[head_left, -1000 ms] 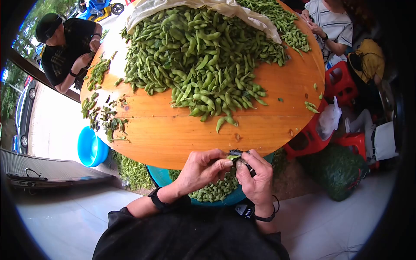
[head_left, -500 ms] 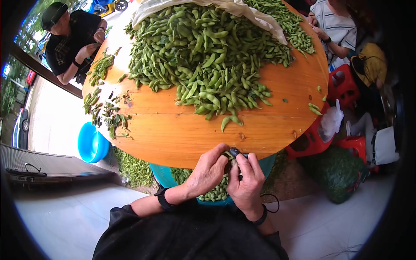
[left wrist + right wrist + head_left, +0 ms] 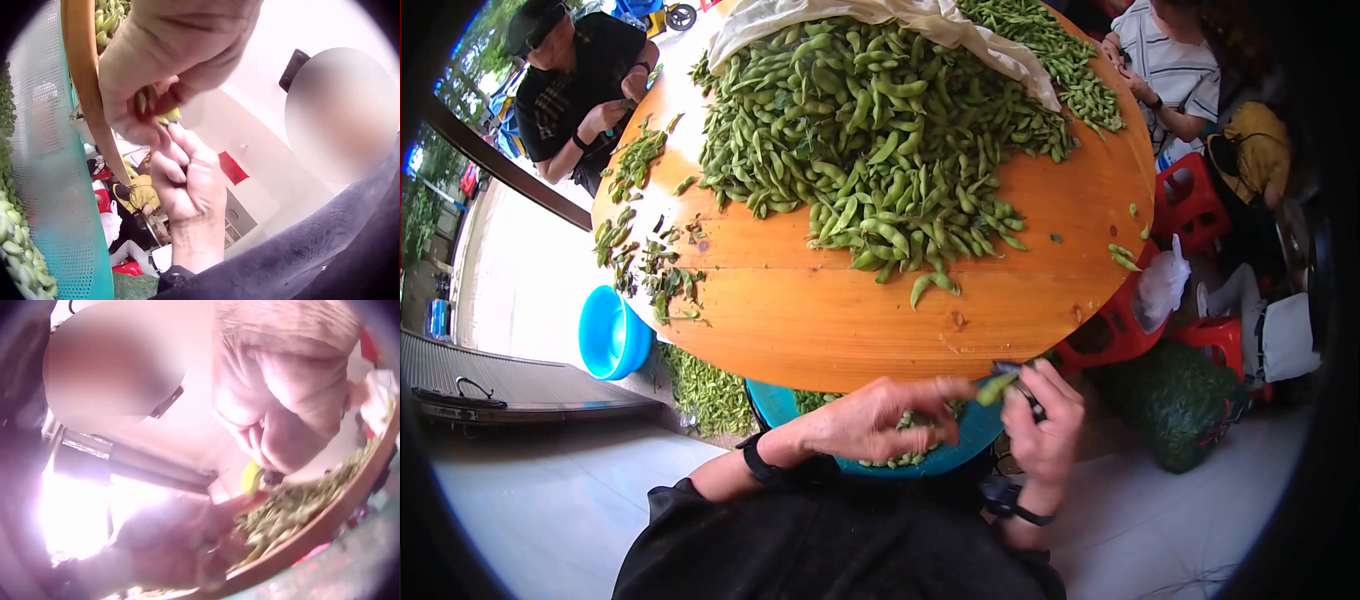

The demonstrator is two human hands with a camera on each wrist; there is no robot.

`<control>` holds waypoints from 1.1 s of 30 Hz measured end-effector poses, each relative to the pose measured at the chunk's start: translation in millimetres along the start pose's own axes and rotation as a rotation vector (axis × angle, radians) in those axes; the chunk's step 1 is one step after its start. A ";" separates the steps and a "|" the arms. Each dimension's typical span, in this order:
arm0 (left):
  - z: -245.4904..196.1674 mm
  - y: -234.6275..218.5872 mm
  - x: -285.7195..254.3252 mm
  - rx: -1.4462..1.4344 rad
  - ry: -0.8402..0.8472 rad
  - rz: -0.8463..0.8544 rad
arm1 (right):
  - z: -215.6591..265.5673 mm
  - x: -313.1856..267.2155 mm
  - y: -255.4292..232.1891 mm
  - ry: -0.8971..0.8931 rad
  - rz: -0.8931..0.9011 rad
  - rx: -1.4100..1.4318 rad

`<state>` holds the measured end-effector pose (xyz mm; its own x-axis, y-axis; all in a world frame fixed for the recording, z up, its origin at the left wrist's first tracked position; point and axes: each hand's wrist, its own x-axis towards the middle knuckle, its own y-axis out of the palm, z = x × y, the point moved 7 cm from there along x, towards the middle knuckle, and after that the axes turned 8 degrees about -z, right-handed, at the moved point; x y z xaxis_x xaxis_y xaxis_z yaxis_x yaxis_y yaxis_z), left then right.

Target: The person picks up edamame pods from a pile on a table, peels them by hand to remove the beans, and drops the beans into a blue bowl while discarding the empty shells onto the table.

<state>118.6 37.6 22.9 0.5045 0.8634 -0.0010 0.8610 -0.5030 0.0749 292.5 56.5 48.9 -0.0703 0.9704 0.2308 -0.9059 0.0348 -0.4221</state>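
My right hand (image 3: pixel 1048 425) is raised at the table's near edge and holds a green edamame pod (image 3: pixel 994 388) at its fingertips. A small dark tool (image 3: pixel 1006 368) also sticks out of that hand; its kind is unclear. To its left, my left hand (image 3: pixel 880 418) is blurred, index finger stretched toward the pod. In the right wrist view the pod (image 3: pixel 251 477) shows below the right fingers, with the blurred left hand (image 3: pixel 206 540) close under it. Below both hands is a teal basket (image 3: pixel 975 430) with edamame pods (image 3: pixel 22 250) in it.
A large heap of edamame pods (image 3: pixel 870 150) covers much of the wooden table (image 3: pixel 820 330), partly under a white cloth (image 3: pixel 1000 55). Trimmings (image 3: pixel 665 280) lie at the left. A blue basin (image 3: pixel 612 335) stands beside the table, red stools (image 3: pixel 1120 320) at right. Two people sit across.
Both hands were together around the pod; now they are apart. The right hand has moved right with the pod and tool, and the left hand has come away from it.
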 end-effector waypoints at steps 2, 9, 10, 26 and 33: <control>-10.7 1.4 2.6 0.194 0.175 0.143 | -5.6 -5.0 -37.0 -0.059 0.198 -0.213; -19.4 -64.4 45.3 1.037 0.150 -0.540 | -49.8 -25.2 -99.6 0.198 -0.031 -0.517; -15.7 -66.6 49.1 1.127 0.147 -0.560 | -48.5 -22.6 -92.9 0.145 -0.029 -0.491; 12.6 -28.9 5.8 -0.196 -0.264 -0.471 | -12.4 1.4 66.1 0.242 0.098 0.543; -5.1 -32.9 0.1 0.377 0.091 -0.642 | -15.6 -4.2 71.0 0.483 0.169 0.815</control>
<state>90.0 54.4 25.6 -0.0974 0.9832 0.1545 0.9562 0.1355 -0.2594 235.0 58.6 4.2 -0.2121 0.9472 -0.2404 -0.9244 -0.1146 0.3638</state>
